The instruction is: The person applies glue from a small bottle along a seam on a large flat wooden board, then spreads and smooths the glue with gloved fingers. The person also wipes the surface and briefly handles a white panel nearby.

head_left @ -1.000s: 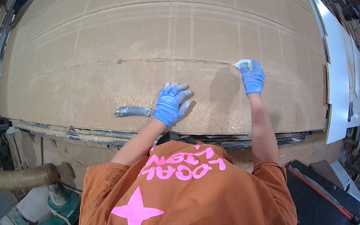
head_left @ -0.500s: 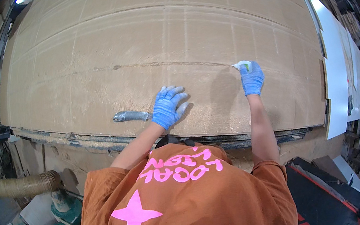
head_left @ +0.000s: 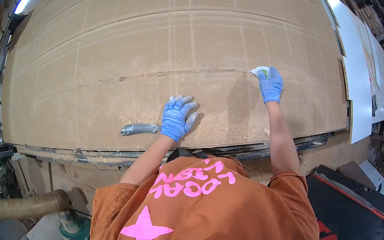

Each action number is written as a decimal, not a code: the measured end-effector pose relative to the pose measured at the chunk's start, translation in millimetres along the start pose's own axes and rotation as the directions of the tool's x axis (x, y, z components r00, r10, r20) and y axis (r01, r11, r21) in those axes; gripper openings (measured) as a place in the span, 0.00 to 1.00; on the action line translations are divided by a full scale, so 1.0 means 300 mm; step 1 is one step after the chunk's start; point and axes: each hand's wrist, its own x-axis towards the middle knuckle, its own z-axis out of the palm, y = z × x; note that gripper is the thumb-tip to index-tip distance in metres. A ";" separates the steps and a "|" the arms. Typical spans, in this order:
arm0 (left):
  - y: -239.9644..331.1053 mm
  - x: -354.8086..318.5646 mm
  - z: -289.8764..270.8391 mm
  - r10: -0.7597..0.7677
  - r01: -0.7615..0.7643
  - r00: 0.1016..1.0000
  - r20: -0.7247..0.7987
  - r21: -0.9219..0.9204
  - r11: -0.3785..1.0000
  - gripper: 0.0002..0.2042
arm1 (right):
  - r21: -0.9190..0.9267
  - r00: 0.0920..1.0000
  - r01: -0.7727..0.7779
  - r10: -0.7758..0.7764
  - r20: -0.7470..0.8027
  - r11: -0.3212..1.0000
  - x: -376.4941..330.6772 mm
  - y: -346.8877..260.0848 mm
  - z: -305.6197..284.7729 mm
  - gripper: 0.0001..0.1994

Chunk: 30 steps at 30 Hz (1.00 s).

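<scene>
My right hand (head_left: 271, 86), in a blue glove, is closed round a small white squeeze bottle (head_left: 260, 71) with a green patch. Its pointed nozzle faces left, at the right end of a rough groove or seam (head_left: 179, 71) across the brown board (head_left: 115, 35); whether the tip touches is too small to tell. Nearer to me, my left hand (head_left: 177, 119), in a matching glove with whitened fingertips, rests on the board, fingers spread. Beside its wrist lies a grey-handled knife or similar hand tool (head_left: 139, 129), its right end hidden by the hand.
Fine wood shavings (head_left: 229, 132) lie along the board's near edge. White panels (head_left: 353, 88) stand past the right side. A black case with red trim (head_left: 344, 225) is at lower right; a ribbed hose (head_left: 28, 205) and a green machine (head_left: 75, 231) are at lower left.
The view has turned slightly, so the board's lines sit a little differently. Both hands stay in nearly the same places, the bottle still in my right hand.
</scene>
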 end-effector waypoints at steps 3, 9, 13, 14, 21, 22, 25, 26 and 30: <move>0.006 0.002 -0.006 0.011 -0.010 1.000 -0.008 0.017 1.000 0.15 | -0.008 0.999 -0.014 0.015 0.038 1.000 0.003 0.001 -0.007 0.20; 0.015 0.004 -0.014 0.008 -0.008 1.000 -0.006 0.036 0.999 0.14 | -0.023 1.000 -0.026 0.026 0.003 0.999 0.002 0.021 -0.008 0.21; 0.013 0.004 -0.013 0.009 -0.009 1.000 -0.007 0.041 0.999 0.14 | -0.033 0.990 -0.106 0.109 0.091 0.994 0.017 0.020 -0.034 0.24; 0.015 0.006 -0.012 0.013 -0.013 1.000 -0.008 0.042 0.999 0.14 | -0.011 0.991 -0.109 0.110 0.076 0.994 0.018 0.062 -0.015 0.24; 0.018 0.006 -0.013 0.027 -0.026 0.999 -0.020 0.050 0.998 0.14 | -0.071 0.993 -0.107 0.111 0.048 0.992 0.013 0.059 -0.028 0.26; 0.019 0.006 -0.013 0.025 -0.024 0.999 -0.020 0.053 0.998 0.15 | -0.062 0.994 -0.097 0.100 0.043 0.993 0.014 0.052 -0.033 0.23; 0.026 0.010 -0.008 0.026 -0.025 0.999 -0.018 0.061 0.998 0.14 | -0.029 0.998 -0.055 0.054 -0.009 0.998 0.015 0.079 -0.033 0.18; 0.032 0.015 -0.006 0.034 -0.033 0.999 -0.018 0.056 0.998 0.14 | -0.017 0.998 -0.032 0.031 -0.050 0.999 0.010 0.134 -0.011 0.17; 0.027 0.006 -0.008 0.028 -0.026 0.999 -0.039 0.062 0.998 0.14 | -0.008 0.994 -0.108 0.108 0.019 0.994 0.007 0.048 -0.073 0.16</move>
